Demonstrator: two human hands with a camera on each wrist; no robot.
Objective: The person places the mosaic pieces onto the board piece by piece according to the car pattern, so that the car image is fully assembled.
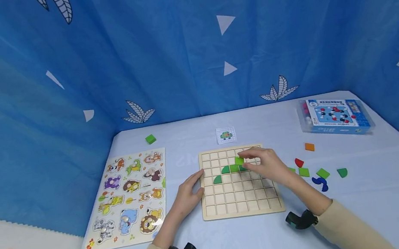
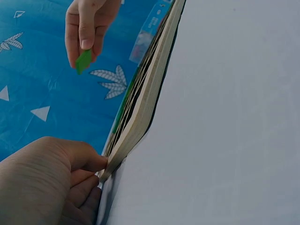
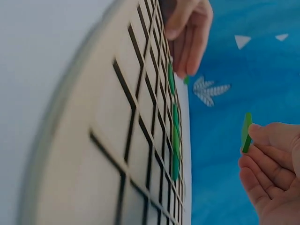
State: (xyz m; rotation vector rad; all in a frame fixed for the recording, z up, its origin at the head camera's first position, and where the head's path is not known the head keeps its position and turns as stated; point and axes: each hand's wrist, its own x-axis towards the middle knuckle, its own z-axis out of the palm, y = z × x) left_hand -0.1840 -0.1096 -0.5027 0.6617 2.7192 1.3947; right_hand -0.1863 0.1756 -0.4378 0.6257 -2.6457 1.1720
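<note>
My right hand [image 1: 270, 166] pinches a light green square tile [image 3: 246, 132] between thumb and fingers, held over the upper part of the wooden grid board [image 1: 240, 198]. Just below the tile, a row of green pieces lies in the grid: a quarter-round piece [image 1: 225, 169], a square [image 1: 234, 168] and a darker piece [image 1: 243, 168] partly behind the fingers. Another dark green quarter-round [image 1: 217, 179] sits one row lower to the left. My left hand [image 1: 186, 197] rests against the board's left edge, with thumb and fingertips touching the rim.
An animal puzzle board [image 1: 132, 196] lies at the left, with a green block [image 1: 151, 139] behind it. A small picture card [image 1: 226, 135] is beyond the grid. Right of the grid are several loose pieces, including an orange square [image 1: 309, 147], and a clear plastic box [image 1: 334, 117].
</note>
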